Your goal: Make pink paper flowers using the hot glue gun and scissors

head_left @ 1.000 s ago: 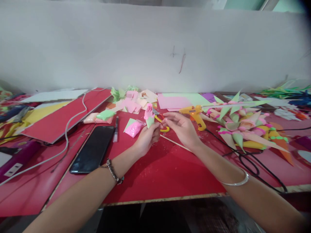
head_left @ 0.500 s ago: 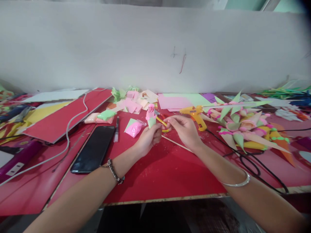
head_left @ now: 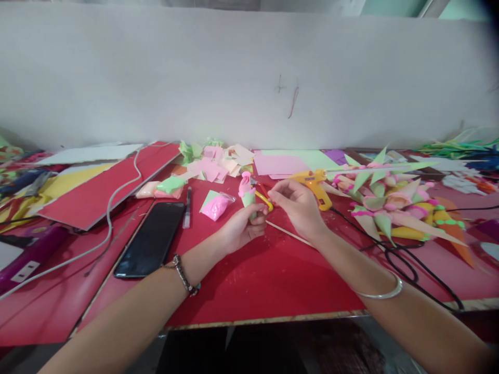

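Note:
My left hand [head_left: 245, 228] is closed around the light green base of a small paper flower [head_left: 246, 188], whose rolled pink top stands upright above the thumb. Just to the right, my right hand [head_left: 298, 205] has thumb and fingertips pinched together, apart from the flower; whatever is between them is too small to make out. Behind the hands lies a tool with a curved yellow handle [head_left: 265, 200], partly hidden. A thin stick [head_left: 290, 234] rests on the red table below my right hand. A small bag of pink clay [head_left: 216, 206] lies left of the flower.
A yellow glue gun [head_left: 317, 189] with a black cable lies right of my hands, beside a bunch of paper flowers [head_left: 393, 200]. A black phone [head_left: 150, 239] and a pen [head_left: 187, 208] lie at left. Paper pieces [head_left: 212, 163] are heaped at the back.
My left hand and the flower have moved slightly right and down, with the flower turned a little. My right hand's fingers have come away from the left hand.

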`<state>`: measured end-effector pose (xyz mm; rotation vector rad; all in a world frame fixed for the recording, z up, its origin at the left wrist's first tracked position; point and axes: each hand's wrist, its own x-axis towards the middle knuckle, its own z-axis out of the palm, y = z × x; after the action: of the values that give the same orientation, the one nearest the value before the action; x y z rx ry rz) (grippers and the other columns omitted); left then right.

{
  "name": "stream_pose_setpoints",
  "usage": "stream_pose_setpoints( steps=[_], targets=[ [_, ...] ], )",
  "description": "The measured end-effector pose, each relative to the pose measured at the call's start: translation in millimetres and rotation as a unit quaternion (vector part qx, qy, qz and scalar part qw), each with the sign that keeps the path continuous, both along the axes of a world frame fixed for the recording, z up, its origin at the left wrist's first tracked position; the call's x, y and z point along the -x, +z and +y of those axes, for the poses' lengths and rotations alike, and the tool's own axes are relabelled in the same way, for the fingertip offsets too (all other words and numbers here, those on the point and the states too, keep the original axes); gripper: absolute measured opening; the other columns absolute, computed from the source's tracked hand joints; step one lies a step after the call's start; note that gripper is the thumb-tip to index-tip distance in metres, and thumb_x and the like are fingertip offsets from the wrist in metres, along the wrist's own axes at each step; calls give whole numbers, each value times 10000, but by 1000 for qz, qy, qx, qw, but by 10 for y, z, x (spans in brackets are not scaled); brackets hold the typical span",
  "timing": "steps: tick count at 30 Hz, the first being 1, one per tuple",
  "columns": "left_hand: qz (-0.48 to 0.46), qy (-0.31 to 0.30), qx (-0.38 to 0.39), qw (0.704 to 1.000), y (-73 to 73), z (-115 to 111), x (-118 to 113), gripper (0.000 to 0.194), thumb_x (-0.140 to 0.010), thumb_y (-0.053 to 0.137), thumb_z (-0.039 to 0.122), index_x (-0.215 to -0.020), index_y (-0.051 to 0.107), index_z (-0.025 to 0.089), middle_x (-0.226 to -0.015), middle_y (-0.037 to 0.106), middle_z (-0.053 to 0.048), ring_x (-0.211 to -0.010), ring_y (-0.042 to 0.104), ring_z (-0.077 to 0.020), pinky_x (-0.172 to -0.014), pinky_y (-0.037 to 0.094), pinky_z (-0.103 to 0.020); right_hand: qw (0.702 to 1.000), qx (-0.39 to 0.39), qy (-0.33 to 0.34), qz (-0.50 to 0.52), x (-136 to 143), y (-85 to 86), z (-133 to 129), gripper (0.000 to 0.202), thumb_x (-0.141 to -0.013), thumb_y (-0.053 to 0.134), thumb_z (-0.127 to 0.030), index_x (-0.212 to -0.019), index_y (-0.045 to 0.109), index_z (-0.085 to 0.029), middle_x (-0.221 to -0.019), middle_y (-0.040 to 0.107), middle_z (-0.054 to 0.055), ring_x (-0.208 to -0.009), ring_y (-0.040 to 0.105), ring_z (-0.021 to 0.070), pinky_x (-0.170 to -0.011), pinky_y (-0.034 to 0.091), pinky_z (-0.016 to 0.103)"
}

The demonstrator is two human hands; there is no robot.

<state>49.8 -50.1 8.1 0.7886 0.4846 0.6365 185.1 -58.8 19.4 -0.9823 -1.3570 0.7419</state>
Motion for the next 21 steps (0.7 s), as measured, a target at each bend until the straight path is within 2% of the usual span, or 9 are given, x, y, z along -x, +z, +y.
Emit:
stream_pose_setpoints(
  steps=[4, 7, 9, 12, 15, 18, 21],
  targets=[
    [14, -8, -2, 1000, 7, -18, -13, 156, -782, 418, 210, -641, 434, 146, -451, 213, 83, -358, 185, -21, -373, 177, -153, 1000, 8, 11, -3, -3, 1, 4, 91, -699, 600, -258, -753, 600, -185, -725, 604, -7, -672, 555, 97, -626, 455, 232],
    [21, -11, -8, 1000, -5, -16, -16, 157, -778, 432, 215, -638, 436, 145, -451, 213, 84, -361, 182, -19, -374, 174, -149, 1000, 12, 25, -2, -7, 7, -6, 141, -744, 546, -311, -740, 613, -187, -624, 581, -16, -580, 527, 89, -569, 448, 230],
    [24, -13, -13, 1000, -16, -12, -16, 160, -775, 437, 217, -632, 436, 144, -454, 217, 82, -367, 182, -19, -374, 172, -147, 1000, 7, 13, -4, -7, 10, -11, 138, -725, 570, -314, -686, 598, -185, -582, 554, -26, -547, 504, 81, -536, 434, 218],
    [26, -17, -16, 999, -24, -10, -15, 159, -772, 433, 212, -628, 435, 145, -459, 221, 79, -372, 186, -21, -375, 178, -146, 1000, 7, 0, -5, -3, 5, -8, 98, -679, 621, -277, -716, 604, -189, -696, 606, -10, -642, 549, 96, -602, 457, 232],
    [30, -14, -18, 999, -17, -15, -13, 153, -770, 433, 209, -630, 433, 147, -460, 216, 80, -374, 190, -23, -379, 188, -146, 999, 20, 26, 13, -2, -9, -1, 145, -703, 598, -289, -814, 631, -202, -793, 641, 10, -736, 584, 120, -688, 475, 272],
    [33, -13, -19, 999, -9, -21, -12, 156, -771, 436, 212, -630, 431, 146, -459, 215, 81, -376, 184, -22, -378, 177, -145, 999, 24, 29, 24, -4, -16, -1, 147, -724, 575, -321, -778, 636, -199, -689, 621, -3, -651, 567, 107, -634, 475, 260],
    [32, -12, -21, 999, -19, -22, -16, 153, -768, 446, 214, -633, 435, 144, -462, 216, 82, -381, 183, -22, -380, 176, -143, 1000, 2, -2, 15, -2, -8, -4, 90, -693, 614, -283, -713, 616, -195, -675, 600, -20, -633, 544, 90, -619, 460, 231]
  ],
)
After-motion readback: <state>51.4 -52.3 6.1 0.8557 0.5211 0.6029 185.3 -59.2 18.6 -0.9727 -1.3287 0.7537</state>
